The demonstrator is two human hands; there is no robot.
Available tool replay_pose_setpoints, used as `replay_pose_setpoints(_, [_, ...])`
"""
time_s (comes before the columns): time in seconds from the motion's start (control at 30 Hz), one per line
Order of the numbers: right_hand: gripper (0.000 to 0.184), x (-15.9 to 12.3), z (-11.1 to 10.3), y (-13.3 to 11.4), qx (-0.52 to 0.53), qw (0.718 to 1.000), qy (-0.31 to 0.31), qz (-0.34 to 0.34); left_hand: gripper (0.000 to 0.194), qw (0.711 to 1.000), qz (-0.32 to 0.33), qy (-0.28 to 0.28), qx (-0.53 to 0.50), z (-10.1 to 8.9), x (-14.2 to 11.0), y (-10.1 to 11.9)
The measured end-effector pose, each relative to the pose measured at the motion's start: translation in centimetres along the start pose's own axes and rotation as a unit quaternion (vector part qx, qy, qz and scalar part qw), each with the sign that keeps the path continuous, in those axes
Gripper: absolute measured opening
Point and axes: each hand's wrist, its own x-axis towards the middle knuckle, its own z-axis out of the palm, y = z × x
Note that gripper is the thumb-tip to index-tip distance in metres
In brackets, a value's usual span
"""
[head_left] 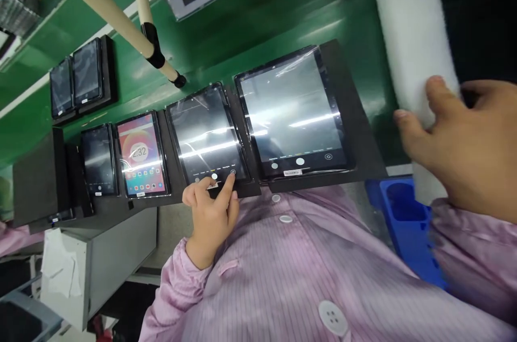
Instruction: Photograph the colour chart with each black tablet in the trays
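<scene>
Take the clock face as centred on the tablet (205, 129) touched by the left hand (212, 215), with 12 at the top of the view. That tablet lies screen up on a black board (347, 83), its long axis running from between 11 and 12 down to between 5 and 6; the end with the round camera buttons points to between 5 and 6.

The left hand comes in from 6 o'clock and grips nothing. One finger reaches out to the icon at the screen's lower right corner, the others loosely bent; whether the fingertip presses cannot be told.

The right hand (476, 142), at 3, holds a white block (418, 46) between 2 and 3. Its thumb lies at the block's left edge and a finger on its face, the two parted; the remaining fingers are hidden. The block's long axis runs nearly 12 to 6, the top tipped slightly toward 11.

Just beside the touched tablet, toward 3, the big tablet (293, 110) slants the same way, its buttons also at the lower end. Toward 9 lie the lit tablet (139, 153), showing 2:32, then a dark tablet (97, 156). Both stand nearer to 12–6.
</scene>
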Motion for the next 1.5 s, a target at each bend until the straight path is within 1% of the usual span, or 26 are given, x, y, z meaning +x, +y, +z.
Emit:
replay_pose_setpoints(0.07, [0.065,0.1,-0.7,-1.3,0.076,0.996,0.013,0.033,0.032,1.000,-0.008,-0.019,0.005,0.1,0.0,-0.1])
replay_pose_setpoints(0.1, [0.066,0.0,-0.9,-1.8,0.121,0.992,0.011,0.030,0.033,1.000,-0.014,-0.025,0.002,0.0,0.0,-0.3])
replay_pose_setpoints(0.13, [0.070,-0.1,-1.1,-2.2,0.163,0.986,-0.007,0.016,0.033,0.999,-0.025,-0.022,-0.002,-0.1,-0.1,-0.6])
replay_pose_setpoints(0.17, [0.074,-0.2,-1.1,-2.4,0.207,0.977,-0.042,0.000,0.034,0.999,-0.043,-0.013,-0.006,-0.3,-0.2,-1.1])
replay_pose_setpoints(0.23, [0.083,-0.5,-1.1,-2.7,0.284,0.948,-0.140,-0.024,0.040,0.995,-0.101,0.009,-0.005,-0.5,-0.7,-2.6])
replay_pose_setpoints(0.3, [0.094,-0.8,-0.9,-2.9,0.320,0.923,-0.211,-0.029,0.053,0.985,-0.173,-0.005,-0.014,-0.6,-1.3,-4.3])
replay_pose_setpoints(0.33, [0.098,-0.9,-0.7,-2.9,0.324,0.917,-0.229,-0.031,0.060,0.978,-0.204,-0.023,-0.035,-0.5,-1.6,-5.1])
replay_pose_setpoints(0.4, [0.104,-1.0,-0.3,-2.8,0.318,0.917,-0.236,-0.039,0.069,0.957,-0.259,-0.056,-0.114,-0.1,-2.0,-6.2])
replay_pose_setpoints(0.43, [0.106,-1.0,0.0,-2.7,0.316,0.920,-0.228,-0.046,0.070,0.942,-0.288,-0.056,-0.166,0.1,-2.1,-6.4])
replay_pose_setpoints(0.5, [0.105,-1.1,0.6,-2.5,0.323,0.921,-0.208,-0.068,0.068,0.894,-0.352,-0.012,-0.276,0.4,-1.9,-6.3])
replay_pose_setpoints(0.57, [0.103,-1.2,1.0,-2.4,0.349,0.914,-0.194,-0.074,0.063,0.827,-0.416,0.060,-0.373,0.4,-1.2,-5.6])
replay_pose_setpoints(0.63, [0.099,-1.2,1.3,-2.3,0.381,0.904,-0.185,-0.061,0.057,0.751,-0.458,0.124,-0.460,0.2,-0.3,-5.1])
replay_pose_setpoints(0.7, [0.092,-1.1,1.4,-2.3,0.408,0.894,-0.179,-0.039,0.049,0.671,-0.481,0.169,-0.538,-0.1,0.5,-5.0])
replay_pose_setpoints(0.73, [0.089,-1.0,1.4,-2.3,0.417,0.891,-0.178,-0.028,0.045,0.633,-0.483,0.177,-0.578,-0.2,0.9,-5.1])
replay_pose_setpoints(0.8, [0.082,-0.6,1.4,-2.4,0.418,0.893,-0.168,-0.009,0.040,0.573,-0.470,0.160,-0.652,-0.4,1.5,-5.3])
replay_pose_setpoints(0.87, [0.074,-0.1,1.4,-2.9,0.407,0.901,-0.148,0.001,0.042,0.540,-0.452,0.121,-0.700,-0.4,2.0,-5.5])
replay_pose_setpoints(0.93, [0.069,0.2,1.1,-3.7,0.388,0.916,-0.103,-0.008,0.048,0.527,-0.444,0.083,-0.720,-0.2,2.4,-5.3])
replay_pose_setpoints(1.03, [0.067,-0.2,-0.2,-5.9,0.366,0.926,-0.020,-0.089,0.058,0.526,-0.431,0.077,-0.729,0.0,2.6,-4.9])
replay_pose_setpoints(1.07, [0.067,-0.5,-0.8,-6.7,0.365,0.922,-0.009,-0.127,0.058,0.531,-0.419,0.087,-0.732,0.0,2.5,-4.7])
replay_pose_setpoints(1.1, [0.066,-0.9,-1.5,-7.5,0.371,0.914,-0.015,-0.166,0.057,0.539,-0.403,0.102,-0.733,-0.2,2.4,-4.7])
replay_pose_setpoints(1.2, [0.064,-2.2,-3.6,-9.6,0.407,0.873,-0.086,-0.254,0.055,0.566,-0.346,0.125,-0.737,-1.3,2.1,-4.4])
replay_pose_setpoints(1.27, [0.068,-2.8,-4.8,-10.6,0.455,0.835,-0.114,-0.287,0.052,0.574,-0.307,0.127,-0.748,-2.3,2.3,-3.9])
replay_pose_setpoints(1.3, [0.071,-3.0,-5.3,-11.0,0.497,0.810,-0.115,-0.290,0.051,0.574,-0.287,0.125,-0.756,-2.9,2.5,-3.5])
replay_pose_setpoints(1.37, [0.073,-3.1,-6.4,-11.7,0.608,0.738,-0.094,-0.277,0.048,0.572,-0.248,0.119,-0.772,-3.7,3.4,-2.5])
replay_pose_setpoints(1.43, [0.067,-2.9,-7.5,-12.2,0.724,0.643,-0.069,-0.239,0.045,0.575,-0.210,0.127,-0.780,-4.1,4.8,-1.3])
replay_pose_setpoints(1.5, [0.060,-2.5,-8.5,-12.5,0.813,0.547,-0.073,-0.185,0.042,0.590,-0.181,0.165,-0.769,-4.0,6.2,-0.1])
